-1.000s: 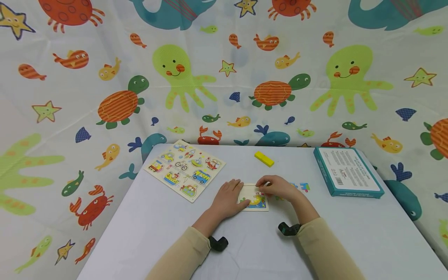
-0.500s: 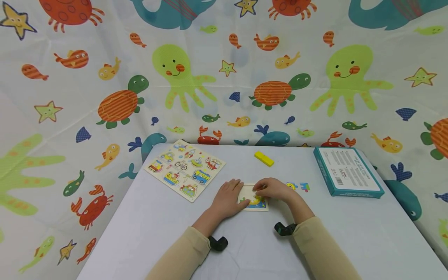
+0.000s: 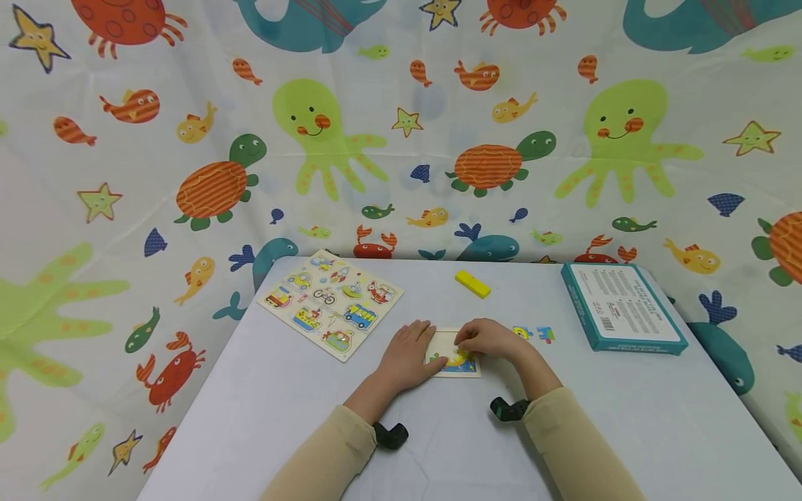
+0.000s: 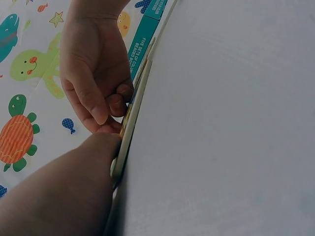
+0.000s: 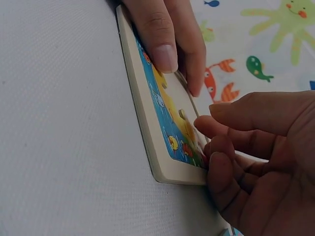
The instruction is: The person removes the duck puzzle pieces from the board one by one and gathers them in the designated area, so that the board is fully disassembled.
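Note:
A small wooden jigsaw board [image 3: 464, 376] with a pale rim lies on the table between both hands. Its yellow and blue picture [image 5: 171, 108] fills the lower part, and bare wood shows above. My left hand [image 3: 406, 356] rests on the left side, thumb lying over the picture and fingers extended along the board. At the right side, my right hand [image 3: 491, 339] has curled fingers, with thumb and index finger at a jigsaw piece [image 5: 197, 153] beside the upper picture edge. Those fingertips partly hide the piece. Two loose jigsaw pieces [image 3: 545, 335] lie to the right.
A larger vehicle picture board [image 3: 332, 306] lies at the back left. Behind the jigsaw board is a yellow block [image 3: 473, 284]. A teal and white box [image 3: 623, 307] sits at the back right. A sea-animal cloth hangs behind the white table [image 3: 432, 445].
My right hand has moved slightly left and down over the board, then stays nearly still. The loose pieces beside it show more fully. My left hand has not moved.

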Action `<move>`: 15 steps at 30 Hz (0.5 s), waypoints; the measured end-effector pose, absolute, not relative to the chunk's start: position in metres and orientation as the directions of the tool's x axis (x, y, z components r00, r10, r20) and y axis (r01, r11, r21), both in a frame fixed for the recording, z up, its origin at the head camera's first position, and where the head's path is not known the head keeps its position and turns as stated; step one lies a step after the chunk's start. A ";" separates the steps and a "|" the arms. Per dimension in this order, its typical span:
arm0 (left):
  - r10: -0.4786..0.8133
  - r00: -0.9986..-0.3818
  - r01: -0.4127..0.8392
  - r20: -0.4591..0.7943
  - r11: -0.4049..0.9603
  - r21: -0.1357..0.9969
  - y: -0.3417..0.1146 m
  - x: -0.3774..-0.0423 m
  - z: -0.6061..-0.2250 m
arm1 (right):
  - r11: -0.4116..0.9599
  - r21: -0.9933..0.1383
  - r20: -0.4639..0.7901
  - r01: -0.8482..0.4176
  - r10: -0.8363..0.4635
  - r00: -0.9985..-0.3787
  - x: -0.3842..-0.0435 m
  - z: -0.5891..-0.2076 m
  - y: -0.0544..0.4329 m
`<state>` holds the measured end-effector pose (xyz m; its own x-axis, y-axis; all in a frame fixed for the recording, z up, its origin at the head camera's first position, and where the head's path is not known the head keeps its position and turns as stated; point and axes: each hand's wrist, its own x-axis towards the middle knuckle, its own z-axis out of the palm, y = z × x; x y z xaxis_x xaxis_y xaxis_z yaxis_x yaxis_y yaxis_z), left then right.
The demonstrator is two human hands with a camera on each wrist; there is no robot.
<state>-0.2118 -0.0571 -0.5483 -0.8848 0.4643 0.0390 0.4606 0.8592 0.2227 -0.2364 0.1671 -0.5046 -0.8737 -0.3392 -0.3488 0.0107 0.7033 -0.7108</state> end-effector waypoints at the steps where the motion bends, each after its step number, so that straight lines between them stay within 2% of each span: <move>1: 0.464 -0.885 0.460 0.039 0.859 0.224 -0.057 -0.212 -0.548 | 0.703 -0.711 -0.348 0.009 -0.340 -0.874 -0.236 -0.504 0.167; 15: 0.464 -0.885 0.461 0.040 0.860 0.220 -0.057 -0.212 -0.548 | 0.726 -0.688 -0.327 0.008 -0.300 -0.896 -0.233 -0.500 0.166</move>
